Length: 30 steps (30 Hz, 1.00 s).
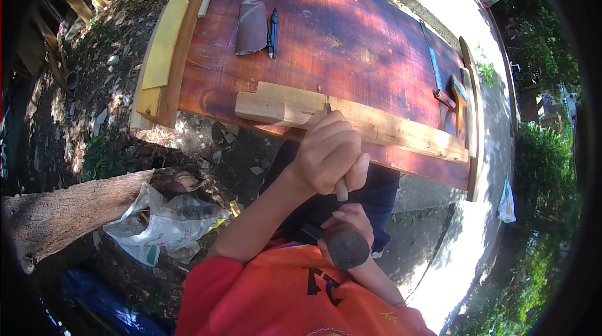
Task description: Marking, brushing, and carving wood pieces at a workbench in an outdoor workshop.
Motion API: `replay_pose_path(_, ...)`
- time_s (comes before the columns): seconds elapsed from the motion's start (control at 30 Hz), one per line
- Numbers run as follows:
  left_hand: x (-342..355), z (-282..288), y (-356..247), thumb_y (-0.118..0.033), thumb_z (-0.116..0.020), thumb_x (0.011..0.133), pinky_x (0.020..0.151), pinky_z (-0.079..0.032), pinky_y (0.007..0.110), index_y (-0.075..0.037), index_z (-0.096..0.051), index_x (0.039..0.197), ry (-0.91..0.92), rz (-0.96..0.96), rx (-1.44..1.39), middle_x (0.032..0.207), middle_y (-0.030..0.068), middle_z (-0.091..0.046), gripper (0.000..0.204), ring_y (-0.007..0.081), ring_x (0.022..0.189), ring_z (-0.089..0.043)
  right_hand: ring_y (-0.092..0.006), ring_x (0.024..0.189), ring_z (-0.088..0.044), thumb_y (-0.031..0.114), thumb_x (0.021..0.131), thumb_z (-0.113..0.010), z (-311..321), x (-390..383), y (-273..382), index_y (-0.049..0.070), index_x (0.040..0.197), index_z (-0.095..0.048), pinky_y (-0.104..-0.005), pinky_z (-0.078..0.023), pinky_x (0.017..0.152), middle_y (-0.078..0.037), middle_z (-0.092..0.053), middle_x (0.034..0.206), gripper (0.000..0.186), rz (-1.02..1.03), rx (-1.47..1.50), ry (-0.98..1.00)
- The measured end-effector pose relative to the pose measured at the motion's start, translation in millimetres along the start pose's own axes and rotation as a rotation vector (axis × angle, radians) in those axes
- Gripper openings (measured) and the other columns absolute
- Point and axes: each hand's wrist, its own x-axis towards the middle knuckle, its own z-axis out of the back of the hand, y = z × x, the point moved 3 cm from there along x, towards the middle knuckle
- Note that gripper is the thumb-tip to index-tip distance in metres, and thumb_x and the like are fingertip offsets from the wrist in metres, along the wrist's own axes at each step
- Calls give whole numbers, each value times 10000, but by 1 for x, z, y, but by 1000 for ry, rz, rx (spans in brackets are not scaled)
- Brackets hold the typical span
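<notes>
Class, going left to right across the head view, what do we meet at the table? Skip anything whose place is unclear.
Yellow board, cream block, brown curled sheet, black tool, left hand, long thin tool, orange tool.

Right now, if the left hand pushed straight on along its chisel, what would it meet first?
The wooden beam, most likely: the chisel in the left hand points at it, though depth leaves contact unclear.

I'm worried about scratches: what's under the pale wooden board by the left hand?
The pale wooden board lies on the reddish tabletop, which shows along both its long sides. The surface directly beneath is covered, so any scratches there cannot be seen.
</notes>
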Motion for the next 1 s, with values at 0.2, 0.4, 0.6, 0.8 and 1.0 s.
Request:
replay_pose_path(0.2, 5, -2, 0, -56, -516, 994, 525, -424, 391, -32, -429, 696, -18, 4, 33, 617, 85, -456, 312, 252, 520, -470, -272, 819, -740, 160, 755, -849, 12, 11, 23, 34, 1255, -631, -368, -605, 720, -94, -734, 921, 560, 73, 149, 31)
replay_pose_path(0.4, -2, -1, 6, -6, -576, 862, 510, -360, 391, -24, -462, 695, -30, -10, 12, 648, 84, -437, 203, 257, 526, -449, -281, 744, -731, 144, 733, -851, 2, 14, 12, 31, 1168, -638, -376, -603, 648, -104, -724, 914, 497, -158, -91, 91)
replay_pose_path(0.6, -2, -3, 6, 0, -571, 864, 510, -366, 392, -31, -448, 695, -13, -1, 11, 655, 86, -449, 211, 257, 533, -458, -278, 708, -684, 176, 720, -930, -10, 5, -9, 41, 1217, -552, -360, -529, 591, -154, -696, 926, 639, -107, -43, 22)
replay_pose_path(0.8, 3, -4, 2, -33, -502, 981, 524, -409, 389, -45, -411, 682, -41, 15, 43, 616, 78, -457, 312, 249, 522, -459, -256, 740, -701, 196, 689, -914, -8, 15, 4, 23, 1196, -603, -347, -552, 617, -122, -718, 965, 619, 226, 313, -142)
replay_pose_path(1.0, -2, -4, 5, -7, -593, 854, 537, -384, 400, -38, -454, 689, -2, -18, 24, 660, 85, -453, 218, 259, 553, -473, -271, 716, -690, 148, 714, -876, -10, 14, -4, 6, 1166, -628, -357, -554, 632, -116, -721, 931, 535, 213, 237, -57)
